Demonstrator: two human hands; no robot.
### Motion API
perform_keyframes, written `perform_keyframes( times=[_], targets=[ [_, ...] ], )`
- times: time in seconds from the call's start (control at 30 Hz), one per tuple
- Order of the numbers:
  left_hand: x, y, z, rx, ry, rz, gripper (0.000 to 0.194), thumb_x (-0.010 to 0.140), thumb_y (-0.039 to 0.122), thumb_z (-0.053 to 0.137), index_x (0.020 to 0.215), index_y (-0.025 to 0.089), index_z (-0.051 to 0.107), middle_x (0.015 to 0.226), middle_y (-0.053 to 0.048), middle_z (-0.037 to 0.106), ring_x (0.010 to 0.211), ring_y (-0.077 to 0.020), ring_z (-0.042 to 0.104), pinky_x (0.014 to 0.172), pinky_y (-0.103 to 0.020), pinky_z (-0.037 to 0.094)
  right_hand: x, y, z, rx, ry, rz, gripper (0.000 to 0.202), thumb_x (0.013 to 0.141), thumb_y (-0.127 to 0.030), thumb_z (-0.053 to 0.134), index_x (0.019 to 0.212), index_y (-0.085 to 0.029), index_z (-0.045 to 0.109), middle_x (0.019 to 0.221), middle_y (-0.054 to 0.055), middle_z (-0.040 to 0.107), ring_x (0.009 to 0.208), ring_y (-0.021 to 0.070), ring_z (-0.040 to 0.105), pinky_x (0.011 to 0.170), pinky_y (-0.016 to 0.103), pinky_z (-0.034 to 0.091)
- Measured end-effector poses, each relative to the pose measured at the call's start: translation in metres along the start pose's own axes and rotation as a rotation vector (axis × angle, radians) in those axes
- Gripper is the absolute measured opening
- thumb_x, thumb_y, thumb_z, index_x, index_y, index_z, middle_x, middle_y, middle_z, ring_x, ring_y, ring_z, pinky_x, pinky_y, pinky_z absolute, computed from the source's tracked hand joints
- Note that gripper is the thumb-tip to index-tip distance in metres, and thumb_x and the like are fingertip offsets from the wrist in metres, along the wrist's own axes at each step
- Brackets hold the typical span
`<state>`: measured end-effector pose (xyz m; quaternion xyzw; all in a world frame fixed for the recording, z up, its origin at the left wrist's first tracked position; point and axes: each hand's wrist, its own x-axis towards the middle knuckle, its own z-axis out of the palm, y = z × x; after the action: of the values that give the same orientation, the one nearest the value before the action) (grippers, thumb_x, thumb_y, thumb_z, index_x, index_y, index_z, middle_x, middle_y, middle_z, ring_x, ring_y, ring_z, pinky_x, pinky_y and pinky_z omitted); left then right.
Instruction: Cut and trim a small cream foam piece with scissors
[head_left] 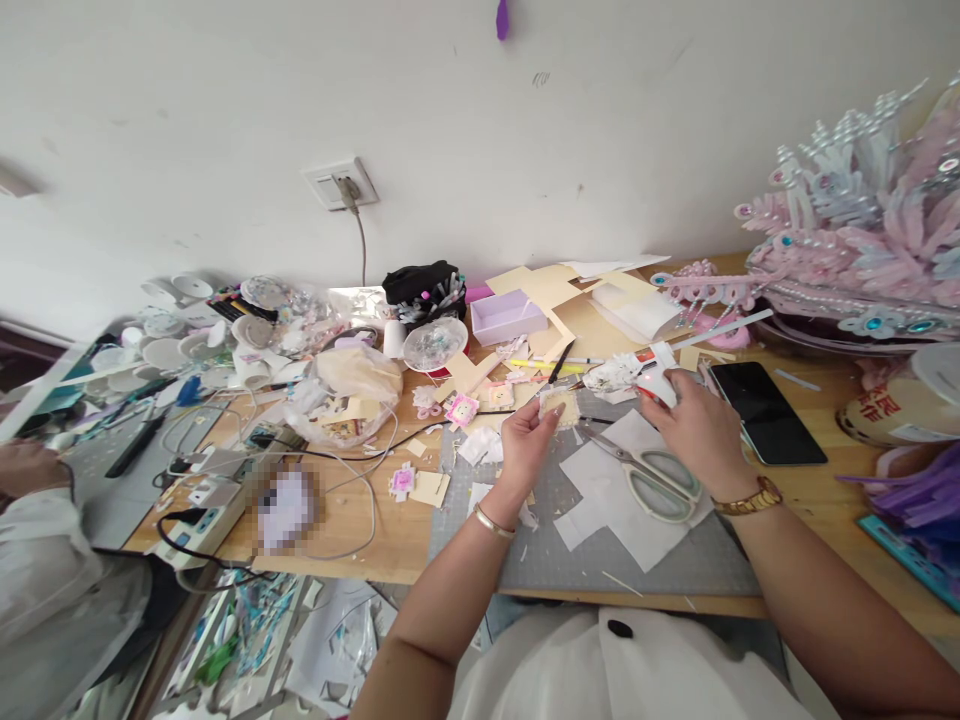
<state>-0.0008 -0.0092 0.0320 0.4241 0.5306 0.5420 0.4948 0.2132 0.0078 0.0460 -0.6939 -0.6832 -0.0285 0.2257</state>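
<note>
Between the fingertips of my left hand (529,440) is a small cream-coloured square piece (565,408), held above the grey cutting mat (480,540). My right hand (694,420) is closed around a white glue gun (637,372); a long glue stick (724,328) juts from its back. The gun's nozzle side points left, near the square piece. Scissors with pale handles (660,487) lie below my right hand on white cut paper (637,540). Left of my left hand are a small pink-framed piece (461,409) and another pink piece (403,482).
A black phone (769,412) lies at the right, below pink decorated crowns (862,250). Behind the mat stands a lilac box (508,317). Cables and a power strip (206,510) are at the left, near another person's hand (30,468).
</note>
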Motion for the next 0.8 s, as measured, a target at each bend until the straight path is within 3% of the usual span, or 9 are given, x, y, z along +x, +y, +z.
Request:
perform_keyframes(
  times=[0.8],
  targets=[
    [0.003,-0.007,-0.003,-0.021,0.021,0.024,0.052,0.068,0.065,0.081,0.066,0.016,0.063,0.058,0.006,0.032,0.060,-0.0090,0.023,0.055,-0.025,0.022,0.001,0.000,-0.005,0.014,-0.093,0.055,0.036,0.092,-0.040,0.055,0.115,-0.014,0.067,0.090,0.017,0.077,0.084,0.0353,0.070,0.059,0.034,0.037]
  ],
)
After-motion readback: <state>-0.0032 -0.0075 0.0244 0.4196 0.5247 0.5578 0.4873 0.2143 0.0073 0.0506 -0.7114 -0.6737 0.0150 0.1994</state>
